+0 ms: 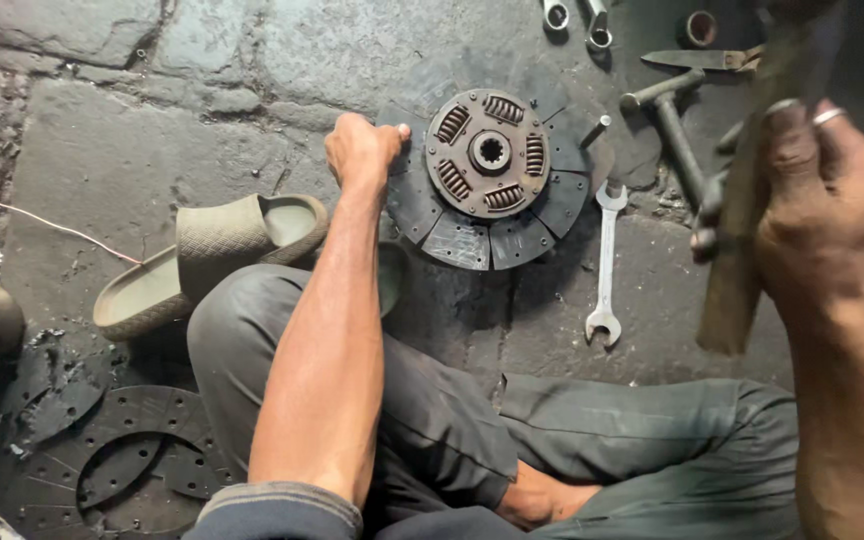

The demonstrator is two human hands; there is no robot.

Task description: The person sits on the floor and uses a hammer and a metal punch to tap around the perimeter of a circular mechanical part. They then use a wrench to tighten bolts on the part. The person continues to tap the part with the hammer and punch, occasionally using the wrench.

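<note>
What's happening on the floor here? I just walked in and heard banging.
A person sits on the stone floor with a round clutch disc lying flat in front of them. The left hand presses on the disc's left edge. The right hand is raised off to the side, gripping a wooden handle; its head is out of view. A wrench lies just right of the disc, a hammer beyond it, and a sandal to the left.
</note>
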